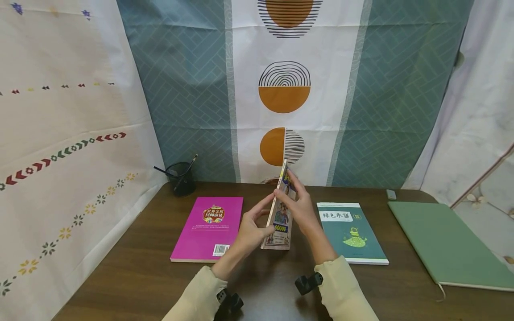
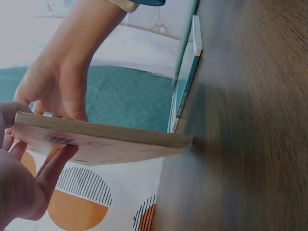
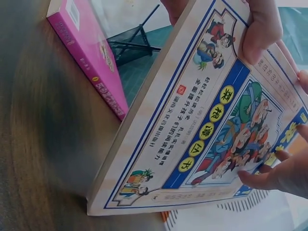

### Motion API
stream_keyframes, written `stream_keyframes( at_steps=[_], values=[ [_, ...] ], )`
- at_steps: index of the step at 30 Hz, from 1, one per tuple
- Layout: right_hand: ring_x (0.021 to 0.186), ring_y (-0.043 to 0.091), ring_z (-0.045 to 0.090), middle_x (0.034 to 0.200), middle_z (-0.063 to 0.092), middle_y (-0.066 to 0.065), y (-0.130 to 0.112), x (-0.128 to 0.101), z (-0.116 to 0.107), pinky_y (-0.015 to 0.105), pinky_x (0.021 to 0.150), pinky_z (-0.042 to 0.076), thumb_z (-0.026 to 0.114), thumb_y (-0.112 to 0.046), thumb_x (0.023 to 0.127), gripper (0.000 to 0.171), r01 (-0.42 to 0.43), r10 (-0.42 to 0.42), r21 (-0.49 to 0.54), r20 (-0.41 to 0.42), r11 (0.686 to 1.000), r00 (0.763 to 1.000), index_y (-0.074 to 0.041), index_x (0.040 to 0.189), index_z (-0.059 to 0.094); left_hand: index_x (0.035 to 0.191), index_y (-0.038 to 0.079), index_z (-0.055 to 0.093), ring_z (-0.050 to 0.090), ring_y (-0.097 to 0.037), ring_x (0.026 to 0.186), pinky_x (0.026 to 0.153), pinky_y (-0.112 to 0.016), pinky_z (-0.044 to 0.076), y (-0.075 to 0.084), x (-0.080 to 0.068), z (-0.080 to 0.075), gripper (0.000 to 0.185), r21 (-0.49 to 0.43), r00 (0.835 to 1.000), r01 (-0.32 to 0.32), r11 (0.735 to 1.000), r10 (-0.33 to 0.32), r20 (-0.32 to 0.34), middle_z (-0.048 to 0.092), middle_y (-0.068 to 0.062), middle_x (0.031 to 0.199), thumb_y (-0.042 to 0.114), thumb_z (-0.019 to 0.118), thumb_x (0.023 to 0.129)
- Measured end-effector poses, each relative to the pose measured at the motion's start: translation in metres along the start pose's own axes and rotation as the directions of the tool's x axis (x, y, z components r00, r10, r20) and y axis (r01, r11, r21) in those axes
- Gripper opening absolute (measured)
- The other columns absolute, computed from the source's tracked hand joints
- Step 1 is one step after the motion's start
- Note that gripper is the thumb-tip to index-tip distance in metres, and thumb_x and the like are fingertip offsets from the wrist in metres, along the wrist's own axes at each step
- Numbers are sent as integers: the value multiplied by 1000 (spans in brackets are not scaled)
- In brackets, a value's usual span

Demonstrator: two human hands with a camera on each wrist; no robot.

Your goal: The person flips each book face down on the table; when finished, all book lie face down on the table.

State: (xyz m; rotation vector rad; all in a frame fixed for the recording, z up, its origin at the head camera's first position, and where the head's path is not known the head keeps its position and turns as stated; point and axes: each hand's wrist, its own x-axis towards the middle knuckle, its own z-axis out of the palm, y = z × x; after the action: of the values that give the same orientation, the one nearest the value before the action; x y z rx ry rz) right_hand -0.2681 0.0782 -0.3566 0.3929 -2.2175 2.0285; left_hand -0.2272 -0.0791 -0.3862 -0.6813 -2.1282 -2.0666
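Observation:
A picture-covered paperback [image 1: 281, 222] [image 2: 106, 142] [image 3: 192, 125] stands tilted, its lower edge on the dark wooden table [image 1: 132, 276], cover toward the right. My left hand [image 1: 250, 229] [image 2: 19, 187] pinches its left side between thumb and fingers. From the right, my right hand [image 1: 302, 209] [image 2: 57, 82] grips it, thumb [image 3: 262, 29] pressed on the cover near the top edge and fingertips [image 3: 269, 175] lower down.
A pink book [image 1: 209, 227] [image 3: 86, 53] lies flat to the left, a teal book [image 1: 350, 232] [image 2: 187, 82] to the right. A green notebook [image 1: 445, 243] lies at far right, behind it a small grey eraser [image 1: 391, 194]. A black mesh pen cup [image 1: 180, 178] [image 3: 130, 43] stands back left. Curtains hang on three sides.

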Motion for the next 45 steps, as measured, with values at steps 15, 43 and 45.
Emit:
stream_keyframes(
  at_steps=[15,43,45],
  values=[
    [142,34,39,159,33,5,-13,-6,4,51,109,42,65,-15,93,76,152,-148,67,-65,986,987,-22,156,23,143,9,48,56,-39,122,76,-24,57,4,-3,5,75,95,988,-153,984,152,17,52,-18,144,-17,56,74],
    [86,2,71,117,70,19,-12,-6,10,16,68,57,59,1,88,50,250,-197,79,-412,965,890,-18,134,61,123,8,66,39,-29,139,118,-36,29,-12,4,8,43,303,926,-305,903,356,-126,54,-8,145,5,76,82],
    [84,-4,69,117,70,19,-11,-6,9,15,67,56,59,2,88,48,230,-175,81,-428,970,887,-17,132,62,120,6,68,39,-30,138,118,-39,30,-18,6,3,39,304,919,-268,914,337,-202,52,-10,146,3,75,81]
  ],
)
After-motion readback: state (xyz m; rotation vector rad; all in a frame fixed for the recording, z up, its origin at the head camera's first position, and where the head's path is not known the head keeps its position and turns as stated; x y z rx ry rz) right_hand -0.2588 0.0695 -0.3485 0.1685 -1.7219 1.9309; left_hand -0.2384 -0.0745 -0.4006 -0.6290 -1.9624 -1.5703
